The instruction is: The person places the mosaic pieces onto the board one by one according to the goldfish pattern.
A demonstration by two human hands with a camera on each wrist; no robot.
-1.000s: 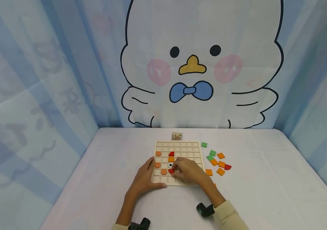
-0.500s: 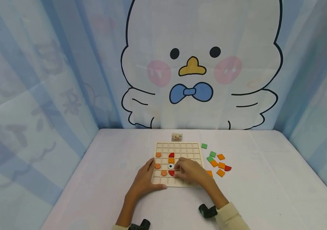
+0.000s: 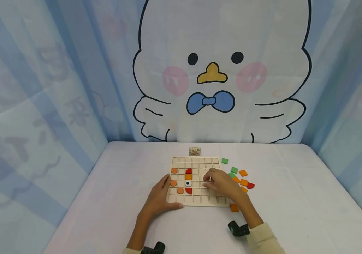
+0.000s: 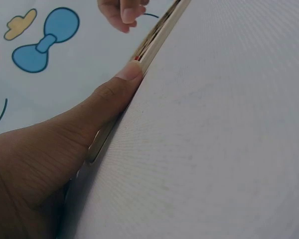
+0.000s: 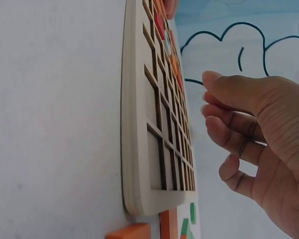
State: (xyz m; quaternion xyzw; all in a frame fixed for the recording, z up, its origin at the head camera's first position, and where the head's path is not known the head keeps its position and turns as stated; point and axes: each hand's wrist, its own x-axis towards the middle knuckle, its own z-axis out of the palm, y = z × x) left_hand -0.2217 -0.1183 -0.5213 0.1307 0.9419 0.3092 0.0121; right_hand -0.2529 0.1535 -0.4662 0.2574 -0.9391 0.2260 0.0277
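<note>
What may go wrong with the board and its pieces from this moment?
The right hand, above the board, might knock the white round piece if it lowers carelessly. The left hand, touching the board's edge, might shift it. The right forearm might brush the loose orange tile near it.

A pale blue and white cloth backdrop (image 3: pixel 118 70) stands behind the white-topped desk (image 3: pixel 295 197), printed with a large white bird (image 3: pixel 222 38) with pink cheeks, a yellow beak (image 3: pixel 212 73) and a blue bow tie (image 3: pixel 211 102). Blue-striped left curtain (image 3: pixel 37 91) and right curtain (image 3: pixel 352 106) flank the desk, the left faintly marked in grey. The light is soft.
</note>
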